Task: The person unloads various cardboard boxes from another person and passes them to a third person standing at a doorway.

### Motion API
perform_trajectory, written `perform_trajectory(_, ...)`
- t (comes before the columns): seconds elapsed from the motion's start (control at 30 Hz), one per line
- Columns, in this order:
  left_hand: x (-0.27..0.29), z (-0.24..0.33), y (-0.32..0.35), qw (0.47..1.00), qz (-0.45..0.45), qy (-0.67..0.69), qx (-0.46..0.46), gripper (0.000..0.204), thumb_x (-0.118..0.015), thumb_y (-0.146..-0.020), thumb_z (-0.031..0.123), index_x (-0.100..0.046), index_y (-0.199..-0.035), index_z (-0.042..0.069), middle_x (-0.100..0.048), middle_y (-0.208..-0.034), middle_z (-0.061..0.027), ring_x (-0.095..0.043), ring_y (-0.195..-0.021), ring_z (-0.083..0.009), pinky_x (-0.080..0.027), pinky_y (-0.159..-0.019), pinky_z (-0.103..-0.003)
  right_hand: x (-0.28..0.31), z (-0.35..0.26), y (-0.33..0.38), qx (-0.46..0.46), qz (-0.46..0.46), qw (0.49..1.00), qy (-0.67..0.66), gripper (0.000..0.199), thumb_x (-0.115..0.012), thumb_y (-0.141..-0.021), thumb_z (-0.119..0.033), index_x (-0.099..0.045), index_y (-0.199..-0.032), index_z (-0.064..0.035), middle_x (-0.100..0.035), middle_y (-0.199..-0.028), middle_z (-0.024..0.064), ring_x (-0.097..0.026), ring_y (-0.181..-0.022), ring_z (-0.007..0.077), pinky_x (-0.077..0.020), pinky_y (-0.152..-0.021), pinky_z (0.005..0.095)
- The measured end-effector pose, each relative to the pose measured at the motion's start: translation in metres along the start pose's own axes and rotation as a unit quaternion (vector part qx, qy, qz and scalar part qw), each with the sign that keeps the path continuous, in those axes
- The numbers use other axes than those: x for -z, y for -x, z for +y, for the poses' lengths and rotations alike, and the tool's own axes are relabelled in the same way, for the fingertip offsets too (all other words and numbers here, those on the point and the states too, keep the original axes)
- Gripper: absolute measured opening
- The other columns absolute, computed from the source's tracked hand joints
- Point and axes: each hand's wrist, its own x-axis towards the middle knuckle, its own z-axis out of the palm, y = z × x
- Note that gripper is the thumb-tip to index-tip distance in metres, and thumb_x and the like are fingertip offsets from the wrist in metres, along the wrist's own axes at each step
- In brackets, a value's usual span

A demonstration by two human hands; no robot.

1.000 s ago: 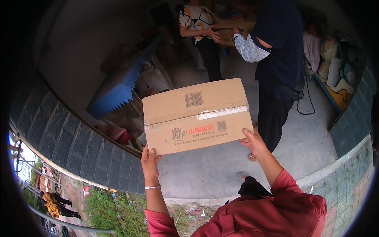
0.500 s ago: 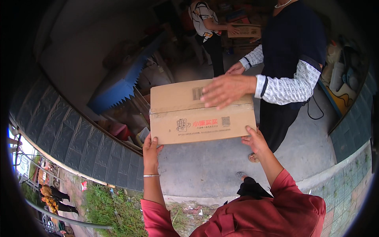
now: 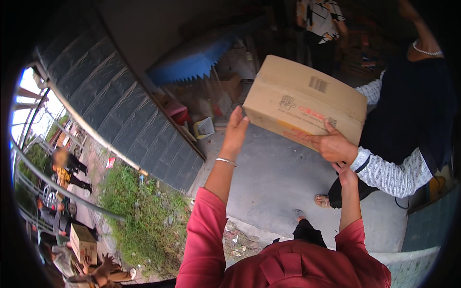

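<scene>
A closed cardboard box [image 3: 288, 91], brown with red and dark print and a taped seam, is held tilted in mid-air before me. Beside its left corner is my left hand [image 3: 236, 132], fingers stretched out; whether the fingertips still touch the cardboard is hard to see. My right hand [image 3: 346, 174] is low at the box's near right corner, its fingers mostly hidden behind a co-worker's hand [image 3: 333, 145]. That co-worker, in dark clothes and patterned white sleeves, grips the near side of the box.
Another person [image 3: 321, 21] stands deeper in the dim room. A blue scalloped canopy [image 3: 187, 65] stands left, near a tiled wall [image 3: 139, 120]. Weeds [image 3: 139, 221] grow outside the doorway. At lower left, people handle another carton [image 3: 83, 244].
The box has moved right and away, and tilted. The co-worker's hand has gone from above it to gripping its near side. My left hand no longer holds its near left corner.
</scene>
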Motion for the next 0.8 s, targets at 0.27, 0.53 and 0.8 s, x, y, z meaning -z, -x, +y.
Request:
perform_trajectory(0.27,0.012,-0.048,0.136,0.997,0.009,-0.022,0.073,0.067,-0.053,-0.084,0.022,-0.015,-0.136,0.001,-0.02,-0.14,-0.0169,-0.021,-0.129,-0.0268,-0.025,-0.101,-0.035,-0.039,0.038,0.048,-0.06,-0.034,0.997,0.032,0.066,-0.051,-0.084,-0.035,-0.02,-0.135,-0.0076,-0.021,-0.138,0.0173,-0.034,-0.12,0.0331,-0.0332,-0.092,0.0481)
perform_trajectory(0.53,0.102,-0.116,0.369,0.903,0.208,0.104,0.361,0.059,-0.053,-0.084,0.024,-0.027,-0.133,0.006,-0.042,-0.127,-0.0113,-0.044,-0.113,-0.0229,-0.043,-0.084,-0.037,-0.087,0.124,0.128,-0.272,-0.241,0.918,0.158,0.049,-0.048,-0.086,-0.025,-0.033,-0.127,-0.0022,-0.04,-0.126,0.0227,-0.045,-0.11,0.0344,-0.0409,-0.083,0.0433)
perform_trajectory(0.8,0.147,-0.067,0.514,0.83,0.421,0.143,0.336,0.052,-0.05,-0.087,0.024,-0.03,-0.13,0.004,-0.048,-0.121,-0.0111,-0.051,-0.105,-0.0243,-0.045,-0.08,-0.036,-0.166,0.149,0.17,-0.312,-0.364,0.853,0.206,0.046,-0.046,-0.088,-0.026,-0.036,-0.124,0.0004,-0.045,-0.119,0.0219,-0.053,-0.098,0.0286,-0.0458,-0.074,0.0372)
